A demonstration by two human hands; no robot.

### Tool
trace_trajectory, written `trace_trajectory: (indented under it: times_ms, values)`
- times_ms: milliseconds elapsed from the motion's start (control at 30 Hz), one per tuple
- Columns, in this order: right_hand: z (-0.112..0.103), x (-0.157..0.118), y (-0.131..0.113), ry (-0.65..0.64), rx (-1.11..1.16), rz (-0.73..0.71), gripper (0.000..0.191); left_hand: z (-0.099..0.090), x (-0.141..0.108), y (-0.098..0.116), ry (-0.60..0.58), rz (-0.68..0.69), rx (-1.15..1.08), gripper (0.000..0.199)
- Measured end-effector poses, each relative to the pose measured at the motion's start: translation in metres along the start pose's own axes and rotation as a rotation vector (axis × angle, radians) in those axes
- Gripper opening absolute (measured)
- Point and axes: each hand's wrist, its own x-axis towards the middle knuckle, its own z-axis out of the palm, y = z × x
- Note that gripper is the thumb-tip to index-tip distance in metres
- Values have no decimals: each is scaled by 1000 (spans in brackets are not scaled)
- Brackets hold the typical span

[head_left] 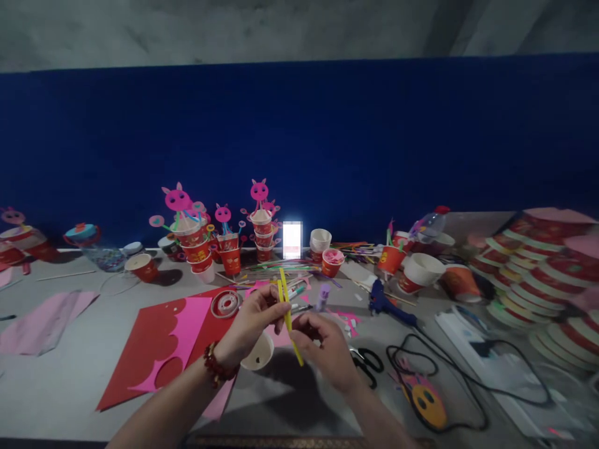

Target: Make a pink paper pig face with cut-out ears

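Two thin yellow strips (285, 302), perhaps pipe cleaners, are held upright at a tilt above the middle of the table. My left hand (264, 312), with a red bead bracelet at the wrist, pinches them around their middle. Lower down, the fingers of my right hand (322, 346) are closed on their lower part. Beneath my left hand a white-rimmed paper cup (258, 352) stands on the table, partly hidden by that hand. Cut pink paper (194, 327) lies on red sheets (145, 343) to the left.
Black-handled scissors (369, 365), a blue glue gun (386, 304) with a black cord and an orange paper face (427, 404) lie at the right. Stacked red cups (196, 252) with pink figures stand behind. Many cup stacks (543, 274) fill the far right. A glowing screen (292, 240) stands at the back.
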Motion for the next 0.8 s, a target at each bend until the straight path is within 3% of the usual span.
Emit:
trace_trajectory:
  times_ms: [200, 400, 567, 700, 800]
  values:
    - [9, -4, 6, 1, 179, 55, 22, 7, -5, -9, -19, -48, -42, 33]
    - [11, -13, 11, -76, 366, 200, 28, 2, -4, -9, 28, 21, -41, 28]
    - [13, -15, 14, -150, 337, 329, 32, -4, -6, -12, 53, 5, -24, 27]
    - [15, -15, 13, -164, 294, 342, 33, -6, -11, -9, 51, 21, 52, 25]
    - [13, -15, 14, -158, 210, 288, 29, -29, -15, 4, 153, 112, 214, 24]
